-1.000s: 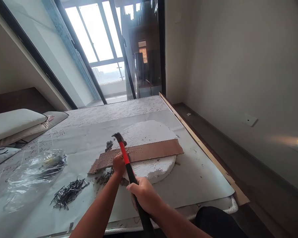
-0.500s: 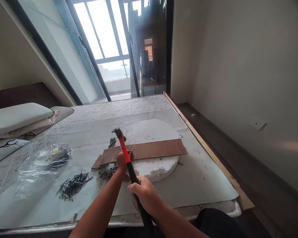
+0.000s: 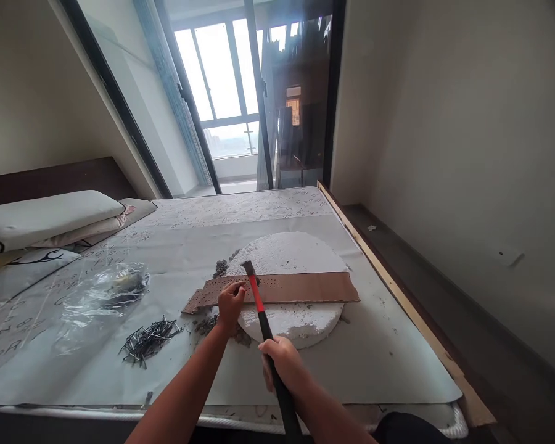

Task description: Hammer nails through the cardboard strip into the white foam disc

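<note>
My right hand (image 3: 282, 362) is closed round the red-and-black handle of a hammer (image 3: 259, 302), whose dark head sits low over a brown perforated board (image 3: 300, 287). The board lies across a round white foam disc (image 3: 287, 259) on a paper-covered mattress. My left hand (image 3: 230, 303) rests on the board's left part with its fingers pinched at a spot just left of the hammer head; what it pinches is too small to see.
A heap of dark nails (image 3: 148, 338) lies left of my arms. A clear plastic bag (image 3: 102, 295) is beyond it. Grey rubble (image 3: 220, 267) sits by the disc. Pillows (image 3: 46, 216) are at far left. The mattress edge with a wooden strip (image 3: 398, 290) drops to dark floor.
The hammer head has come down from its raised position to just above the board. The camera has turned, shifting the scene rightward. My left hand stays pinched on the board.
</note>
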`<state>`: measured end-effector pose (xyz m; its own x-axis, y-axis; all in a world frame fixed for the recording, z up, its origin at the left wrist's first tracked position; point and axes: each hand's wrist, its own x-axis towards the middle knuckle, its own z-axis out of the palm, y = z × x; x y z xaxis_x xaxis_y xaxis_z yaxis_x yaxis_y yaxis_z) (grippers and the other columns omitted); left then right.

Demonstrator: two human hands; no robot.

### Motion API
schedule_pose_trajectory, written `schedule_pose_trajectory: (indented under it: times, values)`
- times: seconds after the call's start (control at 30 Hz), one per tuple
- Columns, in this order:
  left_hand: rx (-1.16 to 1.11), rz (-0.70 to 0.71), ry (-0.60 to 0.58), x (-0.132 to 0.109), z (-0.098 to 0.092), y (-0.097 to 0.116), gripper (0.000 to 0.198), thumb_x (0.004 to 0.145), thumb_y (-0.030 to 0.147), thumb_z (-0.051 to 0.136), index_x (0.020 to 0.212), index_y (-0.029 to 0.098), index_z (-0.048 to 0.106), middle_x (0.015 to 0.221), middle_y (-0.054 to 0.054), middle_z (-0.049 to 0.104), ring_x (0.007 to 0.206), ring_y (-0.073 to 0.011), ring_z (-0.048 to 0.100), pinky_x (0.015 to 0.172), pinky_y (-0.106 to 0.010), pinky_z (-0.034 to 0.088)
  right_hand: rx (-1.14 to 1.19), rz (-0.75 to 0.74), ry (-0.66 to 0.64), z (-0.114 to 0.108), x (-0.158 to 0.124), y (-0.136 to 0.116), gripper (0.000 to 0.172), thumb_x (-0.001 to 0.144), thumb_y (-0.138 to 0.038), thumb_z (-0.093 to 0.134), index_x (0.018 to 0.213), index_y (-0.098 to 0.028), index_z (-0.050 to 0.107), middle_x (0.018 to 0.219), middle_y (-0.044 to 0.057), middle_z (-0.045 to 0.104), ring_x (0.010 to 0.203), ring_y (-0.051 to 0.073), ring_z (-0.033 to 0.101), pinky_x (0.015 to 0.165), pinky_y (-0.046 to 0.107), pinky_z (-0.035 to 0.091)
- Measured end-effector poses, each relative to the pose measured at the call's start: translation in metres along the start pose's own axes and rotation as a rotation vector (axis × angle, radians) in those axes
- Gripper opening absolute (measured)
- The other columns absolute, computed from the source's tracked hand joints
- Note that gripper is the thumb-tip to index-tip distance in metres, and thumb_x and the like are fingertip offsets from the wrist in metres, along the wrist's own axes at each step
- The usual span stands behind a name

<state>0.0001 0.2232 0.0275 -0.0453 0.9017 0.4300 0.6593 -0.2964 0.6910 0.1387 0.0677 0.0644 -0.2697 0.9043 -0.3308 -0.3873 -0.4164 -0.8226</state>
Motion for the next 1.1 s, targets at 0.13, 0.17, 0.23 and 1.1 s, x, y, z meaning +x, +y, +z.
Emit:
schedule_pose_trajectory:
  times: [0.13, 0.17, 0.23, 1.1]
  values:
    - [-0.041, -0.044, 0.016, -0.017, -0.029, 0.008, 0.030, 0.076, 0.031, 0.043, 0.086, 0.018, 0.068, 0.092, -0.006, 0.068, 0.089, -0.0195, 0.061, 0.081, -0.030, 0.047, 0.099, 0.019, -0.050, -0.002, 0.005, 0.008, 0.017, 0.059, -0.034, 0.044, 0.048, -0.024, 0.035, 0.025, -0.009, 0.032, 0.019, 0.007, 0.027, 0.024, 0.022, 0.021]
    - [-0.038, -0.064, 0.012, -0.024, -0.036, 0.009, 0.029, 0.076, 0.031, 0.043, 0.086, 0.018, 0.068, 0.091, -0.006, 0.068, 0.089, -0.0193, 0.061, 0.081, -0.030, 0.047, 0.117, 0.014, -0.075, -0.001, 0.003, 0.007, 0.019, 0.058, -0.035, 0.044, 0.046, -0.024, 0.034, 0.025, -0.008, 0.031, 0.019, 0.007, 0.027, 0.024, 0.021, 0.020]
    - [-0.036, -0.111, 0.010, -0.039, -0.050, 0.008, 0.029, 0.077, 0.032, 0.042, 0.084, 0.019, 0.067, 0.090, -0.006, 0.068, 0.087, -0.0191, 0.061, 0.080, -0.030, 0.047, 0.139, 0.016, -0.101, 0.000, -0.002, 0.006, 0.022, 0.058, -0.036, 0.044, 0.042, -0.024, 0.033, 0.024, -0.008, 0.029, 0.018, 0.007, 0.028, 0.025, 0.021, 0.018]
    - [0.143, -0.378, -0.071, -0.151, -0.100, -0.076, 0.028, 0.075, 0.029, 0.045, 0.084, 0.018, 0.070, 0.089, -0.005, 0.071, 0.089, -0.0193, 0.064, 0.082, -0.030, 0.048, 0.461, 0.374, -0.091, 0.003, -0.051, 0.007, 0.024, 0.063, -0.027, 0.065, 0.082, -0.019, 0.052, 0.042, -0.010, 0.043, 0.053, 0.012, 0.057, 0.064, 0.029, 0.050]
